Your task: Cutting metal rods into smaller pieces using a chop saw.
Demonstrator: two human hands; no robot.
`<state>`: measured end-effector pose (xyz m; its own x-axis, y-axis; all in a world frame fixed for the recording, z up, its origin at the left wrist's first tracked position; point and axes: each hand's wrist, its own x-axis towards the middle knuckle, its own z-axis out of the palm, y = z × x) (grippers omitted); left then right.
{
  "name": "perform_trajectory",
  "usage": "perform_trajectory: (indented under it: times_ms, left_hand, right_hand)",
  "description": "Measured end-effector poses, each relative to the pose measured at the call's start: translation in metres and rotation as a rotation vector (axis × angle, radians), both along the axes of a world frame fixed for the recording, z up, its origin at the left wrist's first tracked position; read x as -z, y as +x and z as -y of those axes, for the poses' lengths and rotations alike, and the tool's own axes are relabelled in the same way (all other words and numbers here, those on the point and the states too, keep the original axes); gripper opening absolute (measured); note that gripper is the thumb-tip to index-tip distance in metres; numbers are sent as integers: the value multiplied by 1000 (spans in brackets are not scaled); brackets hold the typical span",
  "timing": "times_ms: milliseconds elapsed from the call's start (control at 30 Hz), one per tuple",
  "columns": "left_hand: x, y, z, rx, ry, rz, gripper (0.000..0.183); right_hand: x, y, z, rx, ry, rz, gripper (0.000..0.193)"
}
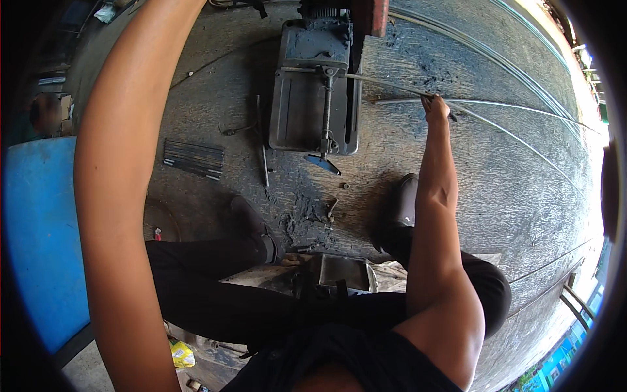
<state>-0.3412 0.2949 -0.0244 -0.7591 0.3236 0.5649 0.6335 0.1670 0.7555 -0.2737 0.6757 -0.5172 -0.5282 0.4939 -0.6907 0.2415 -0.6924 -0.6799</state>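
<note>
My right hand [436,110] is closed around a long thin metal rod [503,128]. The rod runs left into the clamp [328,78] of a dark metal cut-off machine [277,111], and its far end stretches off to the right. A second rod [486,101] lies on the floor, crossing just by that hand. My left arm [121,163] reaches up past the top edge, so the left hand is out of the picture. At the top of the machine, a red part [371,18] sticks into view.
Several short cut rods [193,159] lie left of the machine, near a long thin bar [262,140]. A blue flat piece [323,164], a nut [345,186] and a bolt-like part [332,210] lie before it. More long rods [522,62] cross the right. A blue panel [42,242] stands left.
</note>
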Motion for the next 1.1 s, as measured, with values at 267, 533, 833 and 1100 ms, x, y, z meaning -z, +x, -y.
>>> perform_trajectory:
  times_ms: [267,533,833,1100]
  left_hand:
    - [-2,0,3,-107,-116,-29,26]
    - [-7,-2,8,-176,-202,-134,29]
    - [-4,0,7,-177,-157,-117,30]
    - [-2,0,4,-253,-219,-191,31]
  right_hand:
    - [-14,-5,106,0,26,-162,23]
    - [-8,-3,103,-26,44,-217,25]
    - [-8,4,64,-106,-12,-171,28]
    - [-32,39,88,-126,80,-169,31]
